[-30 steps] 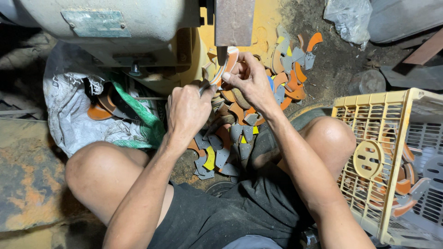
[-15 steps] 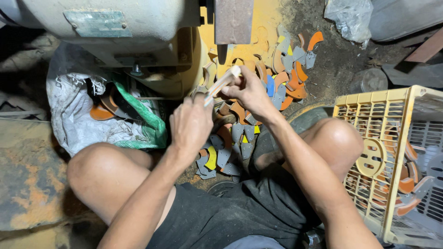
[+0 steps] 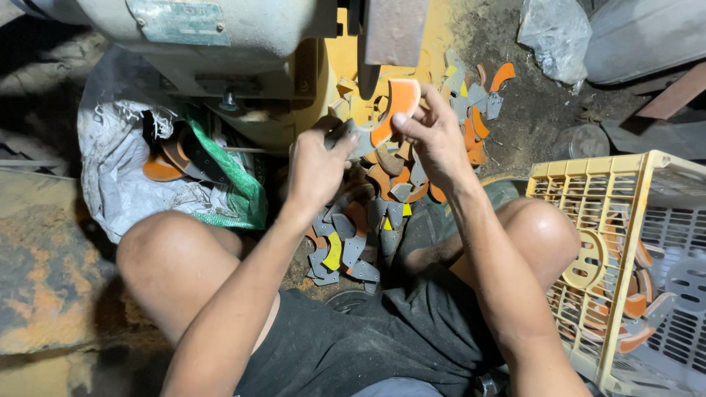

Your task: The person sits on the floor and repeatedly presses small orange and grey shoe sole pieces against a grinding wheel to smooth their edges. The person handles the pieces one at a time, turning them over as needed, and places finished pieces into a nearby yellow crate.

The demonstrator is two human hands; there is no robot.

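Observation:
My right hand (image 3: 434,136) and my left hand (image 3: 315,163) both grip one curved orange piece with a grey metal end (image 3: 390,109), held up in front of a machine's dark vertical block (image 3: 393,29). The right fingers pinch its orange upper part; the left fingers hold the grey lower end. Below the hands lies a heap of curved grey, orange and yellow pieces (image 3: 357,228) on the ground between my bare knees.
A large pale machine body (image 3: 198,37) fills the top left. A white sack with a green lining (image 3: 176,176), holding orange pieces, lies at the left. A yellow plastic crate (image 3: 625,265) with more pieces stands at the right. A clear plastic bag (image 3: 551,33) lies at the top right.
The camera view has shifted a little. Both hands have turned the piece, so its orange face now shows, and lifted it slightly nearer the dark block.

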